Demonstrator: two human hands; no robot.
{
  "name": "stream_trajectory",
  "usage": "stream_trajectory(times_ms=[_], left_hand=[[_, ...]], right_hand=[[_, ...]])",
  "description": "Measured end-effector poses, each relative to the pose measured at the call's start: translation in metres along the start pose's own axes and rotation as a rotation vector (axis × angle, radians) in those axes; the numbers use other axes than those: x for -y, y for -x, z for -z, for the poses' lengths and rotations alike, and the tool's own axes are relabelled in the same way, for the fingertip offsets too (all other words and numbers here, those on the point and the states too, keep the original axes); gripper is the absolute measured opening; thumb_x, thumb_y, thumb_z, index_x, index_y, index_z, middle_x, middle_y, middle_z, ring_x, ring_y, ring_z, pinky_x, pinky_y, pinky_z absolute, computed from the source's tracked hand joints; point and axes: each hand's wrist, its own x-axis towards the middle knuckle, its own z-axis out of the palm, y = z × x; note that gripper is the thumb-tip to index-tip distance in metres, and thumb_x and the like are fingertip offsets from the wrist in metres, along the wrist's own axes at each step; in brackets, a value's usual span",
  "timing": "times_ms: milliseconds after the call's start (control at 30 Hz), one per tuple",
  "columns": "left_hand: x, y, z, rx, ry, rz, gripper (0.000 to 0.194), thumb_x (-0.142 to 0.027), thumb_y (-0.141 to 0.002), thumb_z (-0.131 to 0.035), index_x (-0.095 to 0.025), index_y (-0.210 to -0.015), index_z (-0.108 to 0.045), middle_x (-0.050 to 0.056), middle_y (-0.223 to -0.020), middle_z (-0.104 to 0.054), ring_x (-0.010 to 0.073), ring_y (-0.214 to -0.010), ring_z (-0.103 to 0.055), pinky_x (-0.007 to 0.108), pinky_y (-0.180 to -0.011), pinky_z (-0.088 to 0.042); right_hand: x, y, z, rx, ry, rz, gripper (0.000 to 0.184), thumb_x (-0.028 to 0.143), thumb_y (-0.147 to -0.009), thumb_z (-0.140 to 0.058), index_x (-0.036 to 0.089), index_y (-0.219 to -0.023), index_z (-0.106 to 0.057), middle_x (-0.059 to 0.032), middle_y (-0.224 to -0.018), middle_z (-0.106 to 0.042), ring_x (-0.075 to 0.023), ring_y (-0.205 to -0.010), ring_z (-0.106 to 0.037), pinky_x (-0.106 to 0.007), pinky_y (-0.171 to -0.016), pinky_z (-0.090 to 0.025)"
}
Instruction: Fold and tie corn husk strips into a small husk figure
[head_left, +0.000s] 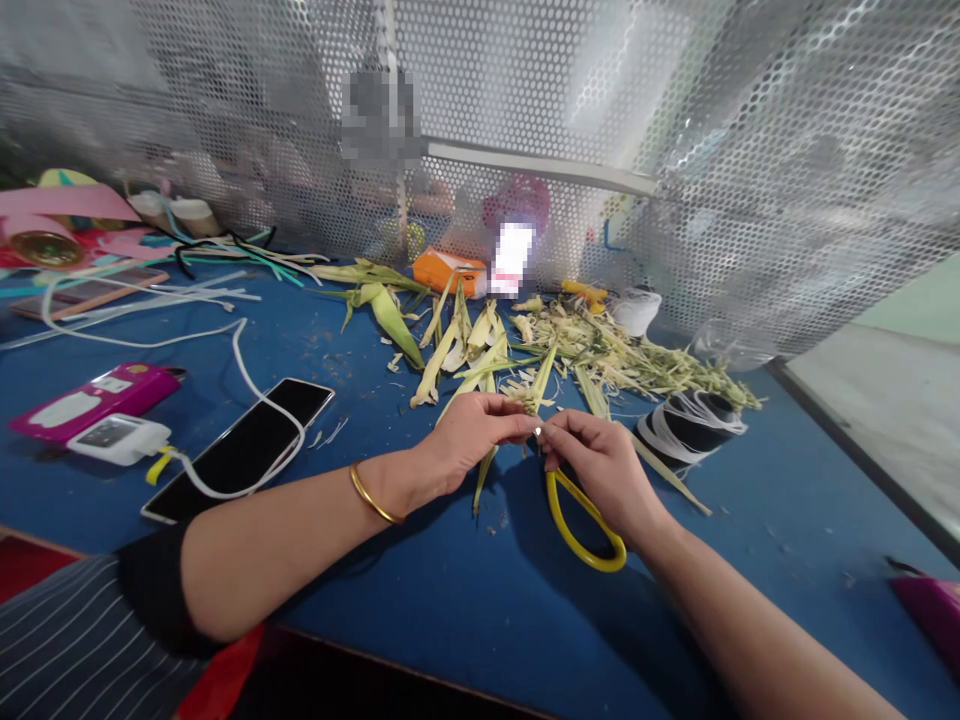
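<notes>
Where husks (pixel 391 322) lie, blue tabletop (pixel 420 610), perforated sheeting (pixel 480 95)

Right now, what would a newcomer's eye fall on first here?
Probably the bright yellow loop just below the right hand, vivid against the blue table. The left hand, a gold bangle at its wrist, comes close to the right, fingertip to fingertip. Beyond them, pale green plant scraps spread before a silvery perforated sheet.

The left arm (pixel 277 535) wears a white-striped dark sleeve (pixel 67 640) with black cuff (pixel 154 590) — and a slim gold bangle (pixel 367 497).
</notes>
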Motion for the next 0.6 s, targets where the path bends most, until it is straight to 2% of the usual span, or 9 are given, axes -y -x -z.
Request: stream_trajectory(times_ms=[133,300,400,467,600], left_hand=[[0.0002,-0.0006,0.0007,0.003,-0.067,-0.024,0.017,-0.024,-0.063,-0.080,-0.014,-0.063,-0.066,0.000,-0.063,-0.062,0.0100,-0.062,-0.052,0.027,-0.067,-0.044],[-0.0053,0.0014,0.0015,-0.004,-0.313,-0.117,0.020,-0.026,-0.067,-0.074,-0.016,-0.055,-0.063,-0.001,-0.053,-0.057,0.0103,-0.055,-0.049,0.026,-0.060,-0.040],[-0.0082,0.0024,0.0021,0.012,-0.428,-0.165,0.021,-0.026,-0.069,-0.073,-0.016,-0.054,-0.062,-0.001,-0.054,-0.059,0.0110,-0.055,-0.050,0.027,-0.060,-0.039],[-0.0078,0.0020,0.0026,0.024,-0.419,-0.156,0.020,-0.026,-0.069,-0.073,-0.016,-0.056,-0.064,0.000,-0.055,-0.060,0.0111,-0.056,-0.051,0.027,-0.060,-0.039],[-0.0032,-0.0010,0.0034,-0.001,-0.266,-0.085,0.020,-0.027,-0.067,-0.076,-0.015,-0.056,-0.064,0.000,-0.055,-0.058,0.0109,-0.056,-0.050,0.028,-0.062,-0.040]], right_hand=[[-0.0006,0.0003,-0.0011,0.003,0.027,0.003,0.032,0.046,-0.082,-0.060,0.020,-0.065,-0.059,0.0016,-0.054,-0.056,-0.0134,-0.052,-0.052,-0.027,-0.055,-0.039],[0.0008,0.0028,0.0003,-0.037,0.118,0.080,0.030,0.039,-0.083,-0.059,0.020,-0.060,-0.056,0.0020,-0.054,-0.053,-0.0128,-0.053,-0.047,-0.027,-0.054,-0.035],[0.0009,0.0039,0.0015,-0.040,0.076,0.086,0.028,0.036,-0.083,-0.060,0.020,-0.060,-0.056,0.0025,-0.054,-0.051,-0.0125,-0.053,-0.045,-0.026,-0.053,-0.034],[0.0003,0.0038,0.0019,-0.056,0.049,0.075,0.028,0.037,-0.083,-0.060,0.020,-0.062,-0.057,0.0026,-0.054,-0.051,-0.0125,-0.053,-0.045,-0.026,-0.053,-0.034],[0.0003,0.0022,0.0009,-0.062,0.060,0.031,0.029,0.043,-0.083,-0.062,0.020,-0.065,-0.059,0.0013,-0.057,-0.055,-0.0135,-0.056,-0.049,-0.027,-0.057,-0.038]])
